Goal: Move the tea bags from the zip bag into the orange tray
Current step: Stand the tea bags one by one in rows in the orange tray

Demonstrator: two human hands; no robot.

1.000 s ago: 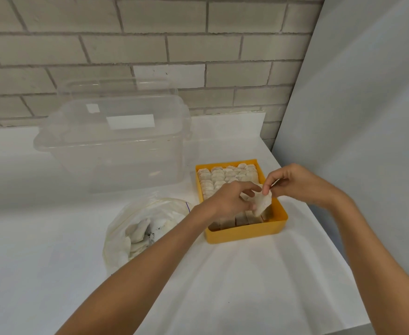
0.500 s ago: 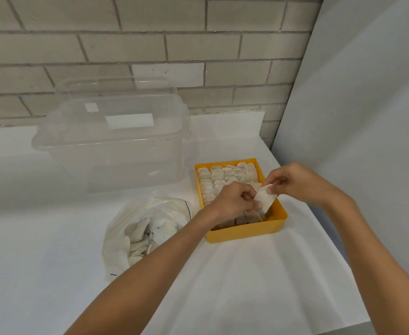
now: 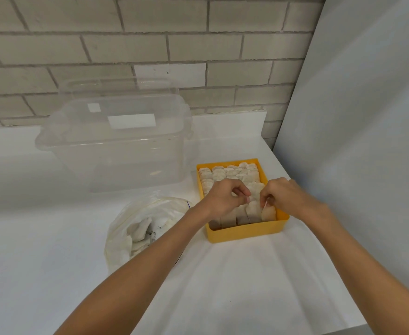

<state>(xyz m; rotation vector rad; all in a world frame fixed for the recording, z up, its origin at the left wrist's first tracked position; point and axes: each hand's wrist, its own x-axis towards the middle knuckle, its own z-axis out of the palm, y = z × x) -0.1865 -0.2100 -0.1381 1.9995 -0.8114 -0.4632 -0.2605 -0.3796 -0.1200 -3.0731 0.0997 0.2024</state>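
The orange tray (image 3: 247,229) sits on the white table, with several pale tea bags (image 3: 225,174) standing in rows inside it. My right hand (image 3: 287,197) pinches one tea bag (image 3: 268,213) and holds it down in the tray's front right corner. Just left of it, my left hand (image 3: 224,198) hovers over the tray with curled fingers, their tips against a neighbouring standing tea bag (image 3: 253,206); whether they pinch it is hidden. The clear zip bag (image 3: 121,240) lies open left of the tray with more tea bags (image 3: 140,229) inside.
A large clear plastic container (image 3: 116,146) with its lid stands behind the zip bag, left of the tray. A brick wall runs along the back and a grey panel (image 3: 356,141) closes the right side. The table edge (image 3: 358,326) is near at bottom right.
The tea bag held up between both hands has come down into the tray's front right corner. My left hand has let go of it and shifted slightly left.
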